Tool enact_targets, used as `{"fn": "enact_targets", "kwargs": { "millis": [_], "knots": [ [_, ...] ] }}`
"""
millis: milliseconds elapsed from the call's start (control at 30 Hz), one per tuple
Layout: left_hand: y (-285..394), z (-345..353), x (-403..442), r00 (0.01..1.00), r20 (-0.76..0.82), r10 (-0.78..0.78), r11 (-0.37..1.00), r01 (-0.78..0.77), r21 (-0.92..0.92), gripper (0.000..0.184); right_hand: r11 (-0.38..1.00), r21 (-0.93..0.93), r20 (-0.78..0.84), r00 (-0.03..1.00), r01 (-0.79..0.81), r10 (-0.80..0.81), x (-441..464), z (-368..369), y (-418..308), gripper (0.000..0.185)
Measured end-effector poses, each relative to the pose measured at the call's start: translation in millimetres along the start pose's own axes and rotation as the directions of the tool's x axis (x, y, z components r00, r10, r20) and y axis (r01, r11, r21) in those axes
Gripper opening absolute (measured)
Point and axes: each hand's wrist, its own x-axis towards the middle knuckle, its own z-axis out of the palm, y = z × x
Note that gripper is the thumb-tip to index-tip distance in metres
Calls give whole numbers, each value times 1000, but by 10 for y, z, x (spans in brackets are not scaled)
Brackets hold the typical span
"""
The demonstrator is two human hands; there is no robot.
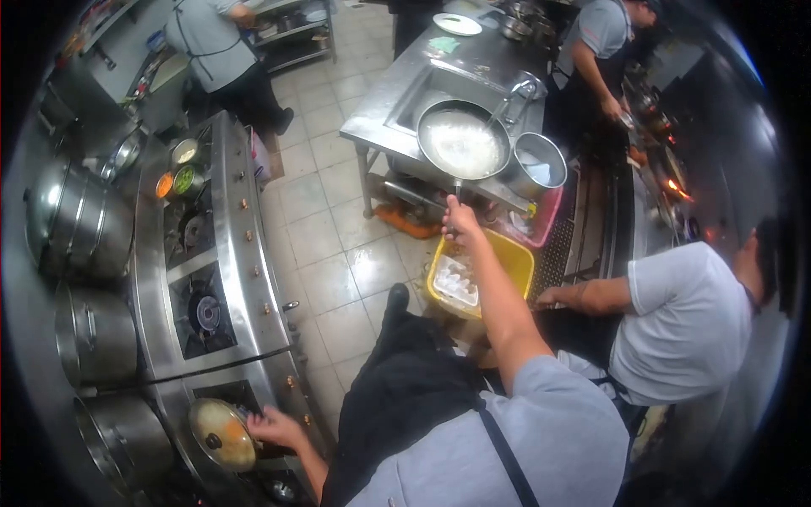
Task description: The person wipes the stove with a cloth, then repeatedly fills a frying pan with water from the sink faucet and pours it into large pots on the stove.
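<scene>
"How does the right hand [460, 221] hold the frying pan [464, 139]?"

"Closed around its handle [458, 188]. The pan is just ahead of it, at the sink [443, 83]. Keep it level, with a firm wrist."

"And its look?"

"Round, dark rim, whitish liquid inside. The left hand [274, 427] is half curled beside the covered pan [223, 434]; if it grips, I cannot tell."

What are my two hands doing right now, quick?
Left hand: at the lidded pan; can't tell if it's gripping.
Right hand: closed, holding the open pan by its handle.
</scene>
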Motion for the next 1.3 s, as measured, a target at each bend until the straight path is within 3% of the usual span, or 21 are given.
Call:
{"fn": "enact_targets", "kwargs": {
  "millis": [67, 133, 200, 233, 300, 433, 533, 567, 600, 700, 767, 800, 867, 933, 967, 1000, 1067, 1167, 1233, 1267, 1300],
  "knots": [
    [218, 589, 182, 936, 350, -37, 904, 180, -387, 34, 1000, 20, -7, 1000, 7, -7, -80, 56, -27, 41],
    [964, 1074, 264, 767, 640, 31, 905, 250, -344, 31, 998, 56, -45, 999, 18, -15, -152, 129, -88, 38],
    [1752, 1506, 251, 559, 792, 246, 925, 109, -364, 27, 992, 126, 6, 1000, 26, -27, -141, 149, -98, 38],
    [2126, 1682, 215, 529, 799, 287, 915, 96, -392, 27, 985, 172, 24, 1000, 3, -8, -91, 165, -86, 40],
    [2872, 2079, -1, 207, 874, 440, 897, -47, -441, 27, 973, 221, 103, 994, -67, 45, -56, 171, -82, 41],
    [3545, 3087, -675, -84, 827, 556, 831, 35, -555, 36, 957, 291, 91, 995, 13, -41, -28, 235, 51, 36],
    [3952, 3503, -1051, -450, 854, 259, 954, 259, -153, 42, 963, 167, 17, 976, 210, -216, -106, 313, -25, 38],
    [4005, 3628, -1121, -504, 839, 206, 967, 233, -97, 43, 967, 8, -8, 967, 255, -255, 109, 399, 129, 39],
    [4011, 3775, -1279, -542, 805, 242, 941, 332, -60, 39, 949, -155, -31, 958, 276, -284, 363, 353, 216, 39],
    [4061, 3898, -1470, -506, 813, 289, 926, 363, -103, 35, 940, -207, 91, 962, 272, -258, 18, 97, -61, 37],
    [4235, 3723, -1389, -623, 731, 279, 916, 401, -8, 31, 956, -144, 85, 965, 257, -246, 248, -72, -20, 35],
    [4256, 3698, -1424, -631, 728, 268, 920, 392, 0, 31, 960, -95, 101, 962, 262, -253, 338, -170, -24, 34],
    [4258, 3632, -1466, -576, 797, 183, 957, 291, -9, 30, 973, 28, -197, 956, 227, -218, 455, -377, -183, 41],
    [4228, 3658, -1421, -486, 860, 158, 964, 264, -27, 31, 979, 168, -330, 943, 114, -53, 418, -497, -522, 53],
    [4181, 3709, -1453, -494, 859, 132, 975, 223, -22, 30, 963, 221, -256, 962, 152, -93, 331, -545, -683, 56],
    [4160, 3739, -1467, -503, 858, 106, 983, 182, -15, 29, 973, 215, -202, 979, 78, -33, 632, -575, -628, 51],
    [4310, 3651, -1444, -490, 866, 96, 983, 186, -4, 29, 982, 164, -234, 971, 98, -58, 521, -633, -809, 35],
    [4360, 3712, -1407, -520, 853, 46, 988, 151, 39, 28, 966, 239, -362, 932, 100, -6, 733, -534, -739, 31],
    [4287, 3844, -1378, -558, 823, 105, 993, 107, -55, 28, 954, 217, -312, 941, 207, -133, 788, -515, -669, 29],
    [4286, 3832, -1370, -549, 831, 88, 993, 117, -29, 28, 965, 235, -243, 968, 119, -60, 985, -545, -554, 29],
    [4377, 3799, -1357, -546, 835, 66, 991, 131, 8, 28, 948, 298, -284, 958, 113, -25, 953, -519, -545, 29]
  ]
}}
